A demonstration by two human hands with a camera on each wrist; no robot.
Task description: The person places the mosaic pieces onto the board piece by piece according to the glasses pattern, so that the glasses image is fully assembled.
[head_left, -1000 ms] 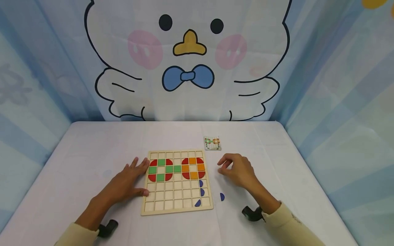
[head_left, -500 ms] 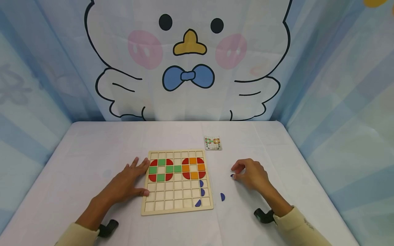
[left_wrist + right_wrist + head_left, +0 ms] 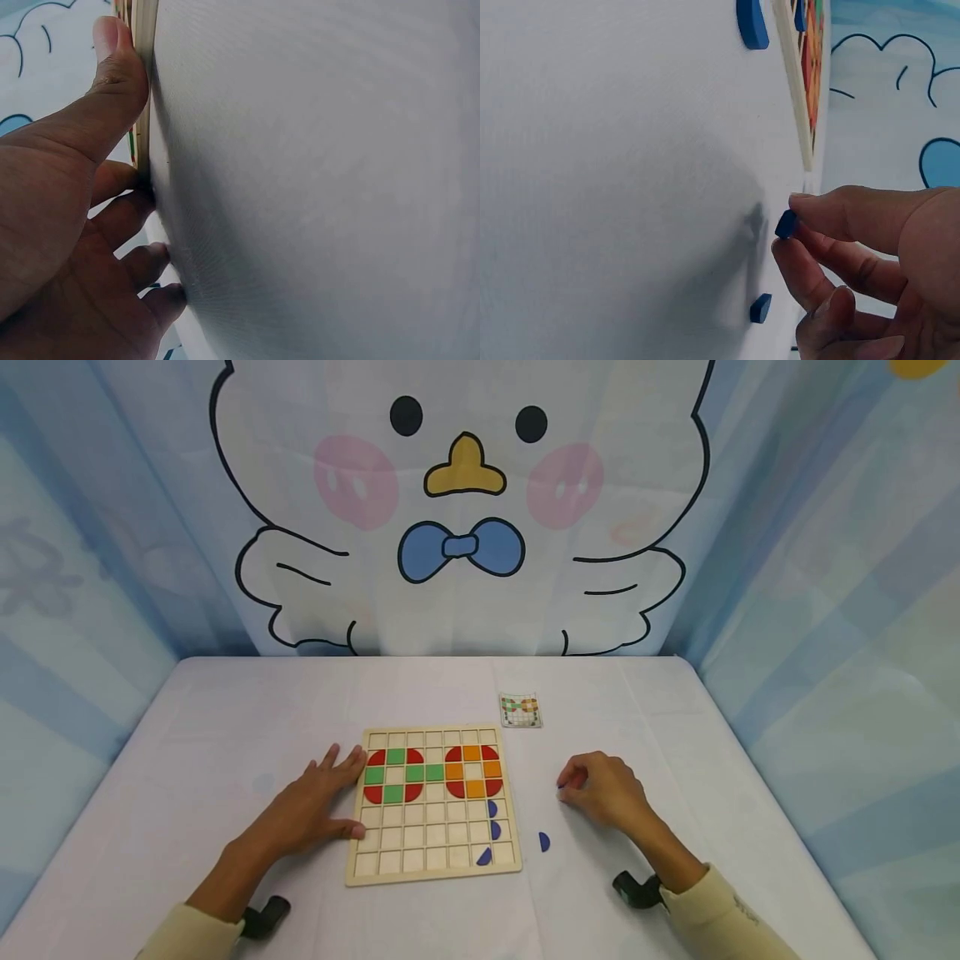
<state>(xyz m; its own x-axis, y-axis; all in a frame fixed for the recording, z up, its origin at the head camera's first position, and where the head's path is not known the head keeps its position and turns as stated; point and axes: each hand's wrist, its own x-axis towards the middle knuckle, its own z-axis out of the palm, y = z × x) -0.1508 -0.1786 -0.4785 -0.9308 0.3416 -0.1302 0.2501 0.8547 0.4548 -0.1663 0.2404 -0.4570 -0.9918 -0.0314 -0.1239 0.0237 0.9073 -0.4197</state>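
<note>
My left hand [image 3: 315, 802] lies with spread fingers along the left edge of a square wooden grid board [image 3: 405, 838], its thumb on the rim. In the head view, my right hand [image 3: 606, 792] is to the right of the board, over the cloth. Between its thumb and finger it pinches a small blue half-round tile [image 3: 786, 223], raised off the cloth. Another blue tile [image 3: 760, 308] sits below those fingers, hidden by the hand in the head view. A loose blue half-round tile [image 3: 544, 842] rests beside the board's right edge.
Red and green tiles [image 3: 415, 773] fill the board's upper left, red and orange tiles [image 3: 454, 771] its upper right. Several blue half-round tiles [image 3: 495, 831] stand in the right-hand cells below. A small pattern card [image 3: 521, 711] lies behind the board on the white cloth [image 3: 300, 702].
My right hand has moved right, away from the board, then slightly back left; the blue tile shows at its fingertips. My left hand and the board have stayed put.
</note>
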